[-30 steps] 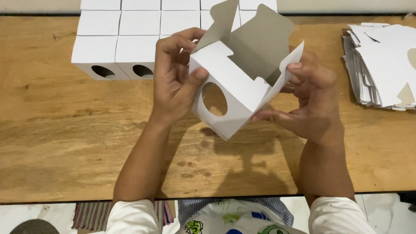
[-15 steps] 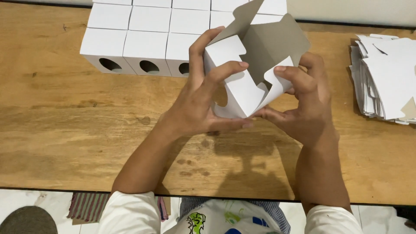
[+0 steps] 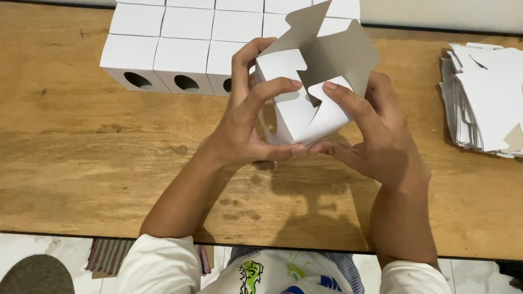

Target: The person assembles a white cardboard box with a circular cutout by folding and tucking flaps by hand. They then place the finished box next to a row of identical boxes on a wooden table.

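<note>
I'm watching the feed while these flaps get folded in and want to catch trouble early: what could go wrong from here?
1. The left hand and right hand press curved flaps on the half-folded white box; uneven pressure could crease the card.
2. The tall flap stands open and might snag.
3. The finished boxes sit just behind, so a push forward may knock the row.
</note>
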